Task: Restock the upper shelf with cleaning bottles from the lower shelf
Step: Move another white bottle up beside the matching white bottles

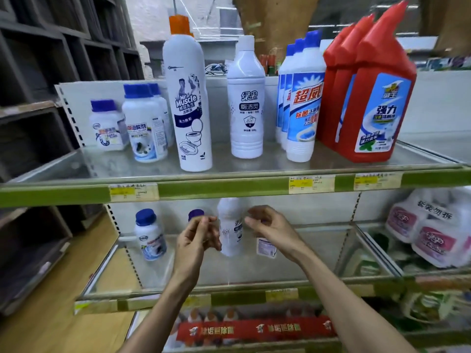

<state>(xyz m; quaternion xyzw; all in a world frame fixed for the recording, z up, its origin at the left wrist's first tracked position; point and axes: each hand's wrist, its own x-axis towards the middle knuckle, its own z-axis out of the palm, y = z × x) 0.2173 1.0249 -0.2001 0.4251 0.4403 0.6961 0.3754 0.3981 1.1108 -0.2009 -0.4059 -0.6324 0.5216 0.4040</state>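
Observation:
On the lower shelf (229, 278) a tall white bottle (230, 228) stands between my hands. My left hand (197, 234) is just left of it and my right hand (270, 225) just right, both with fingers apart and neither closed on it. A small blue-capped jar (196, 214) is partly hidden behind my left hand; another small jar (266, 247) shows below my right hand. A blue-capped white jar (150, 235) stands further left. The upper shelf (229, 186) carries a matching white bottle (246, 98), a tall Mr Muscle bottle (187, 98), blue-capped jars (145, 123), blue-capped white bottles (302, 98) and red bottles (369, 93).
Pink-labelled white jugs (428, 230) fill the lower shelf's right compartment behind a glass divider (369, 248). Dark wooden cubbies (38, 59) stand to the left. Below, a bottom shelf holds bottles behind a red banner (254, 329). A gap lies on the upper shelf between the Mr Muscle bottle and the white bottle.

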